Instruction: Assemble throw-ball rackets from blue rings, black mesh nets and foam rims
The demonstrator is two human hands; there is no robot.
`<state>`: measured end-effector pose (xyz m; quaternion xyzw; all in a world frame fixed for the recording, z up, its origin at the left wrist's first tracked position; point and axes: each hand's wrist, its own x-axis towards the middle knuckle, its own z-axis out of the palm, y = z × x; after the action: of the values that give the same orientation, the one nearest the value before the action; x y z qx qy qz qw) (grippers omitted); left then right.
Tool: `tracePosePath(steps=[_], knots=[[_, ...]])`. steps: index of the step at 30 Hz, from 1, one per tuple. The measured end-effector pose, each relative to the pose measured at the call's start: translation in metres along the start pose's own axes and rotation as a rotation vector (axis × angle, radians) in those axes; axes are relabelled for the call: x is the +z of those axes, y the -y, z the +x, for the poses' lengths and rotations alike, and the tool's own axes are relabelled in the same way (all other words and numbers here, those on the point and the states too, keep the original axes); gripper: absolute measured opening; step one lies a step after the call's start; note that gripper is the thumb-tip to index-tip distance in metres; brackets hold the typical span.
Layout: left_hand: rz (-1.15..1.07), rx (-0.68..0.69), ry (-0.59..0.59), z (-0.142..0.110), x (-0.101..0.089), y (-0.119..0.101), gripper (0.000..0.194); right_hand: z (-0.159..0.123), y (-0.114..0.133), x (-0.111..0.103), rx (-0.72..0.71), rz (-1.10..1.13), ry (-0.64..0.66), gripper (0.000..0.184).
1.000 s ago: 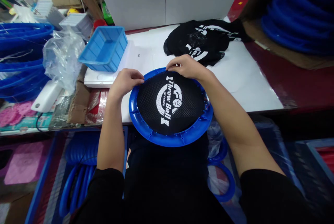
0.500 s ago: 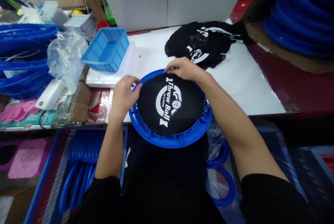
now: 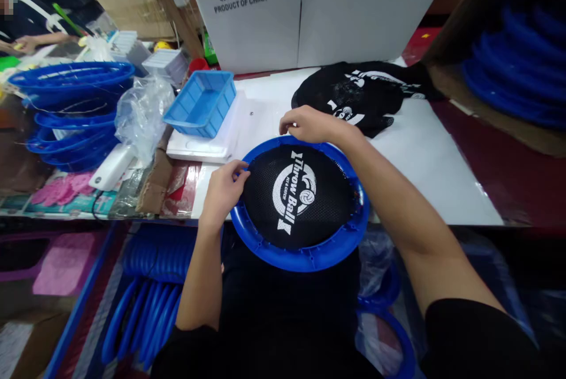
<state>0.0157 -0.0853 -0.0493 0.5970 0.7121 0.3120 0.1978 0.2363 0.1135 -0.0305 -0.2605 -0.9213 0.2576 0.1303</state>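
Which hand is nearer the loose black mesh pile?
Right: right hand is just short of the mesh pile; left hand farther, at the left of the blue ring.

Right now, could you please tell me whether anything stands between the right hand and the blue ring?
Nothing visible does: the right hand is at the far edge of the blue ring, and the black cloth lies beyond them.

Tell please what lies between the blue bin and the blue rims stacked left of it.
A clear plastic bag lies between the bin and the stacked rims, as the head view shows.
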Motion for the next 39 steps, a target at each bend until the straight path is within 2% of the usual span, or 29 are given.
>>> tracePosePath(steps=[3, 6, 11, 15, 18, 22, 31, 35, 39], knots=[[-0.131, -0.064, -0.013, 0.001, -0.002, 0.007, 0.019, 0.003, 0.011, 0.020, -0.158, 0.058, -0.105, 0.031], [-0.221, -0.096, -0.020, 0.002, -0.004, 0.013, 0.023, 0.004, 0.018, 0.043, -0.295, 0.046, -0.076, 0.025], [-0.198, -0.113, 0.060, 0.004, -0.013, 0.012, 0.024, 0.005, 0.017, 0.061, -0.280, -0.031, 0.031, 0.026], [-0.060, -0.162, 0.170, 0.007, -0.019, 0.001, 0.021, 0.001, 0.017, 0.065, -0.264, -0.089, 0.014, 0.028], [0.017, -0.185, 0.191, 0.011, -0.020, -0.006, 0.016, -0.001, 0.019, 0.067, -0.247, -0.105, 0.007, 0.028], [-0.010, -0.196, 0.192, 0.013, -0.019, -0.005, 0.014, -0.003, 0.021, 0.068, -0.230, -0.106, 0.016, 0.028], [-0.120, -0.265, 0.118, 0.012, -0.016, -0.005, 0.022, -0.004, 0.022, 0.068, -0.238, -0.157, 0.009, 0.030], [-0.285, -0.381, 0.036, 0.015, -0.011, -0.003, 0.021, -0.004, 0.024, 0.067, -0.224, -0.152, 0.015, 0.030], [-0.353, -0.433, -0.017, 0.014, -0.007, 0.001, 0.030, -0.004, 0.023, 0.067, -0.238, -0.151, 0.004, 0.030]])
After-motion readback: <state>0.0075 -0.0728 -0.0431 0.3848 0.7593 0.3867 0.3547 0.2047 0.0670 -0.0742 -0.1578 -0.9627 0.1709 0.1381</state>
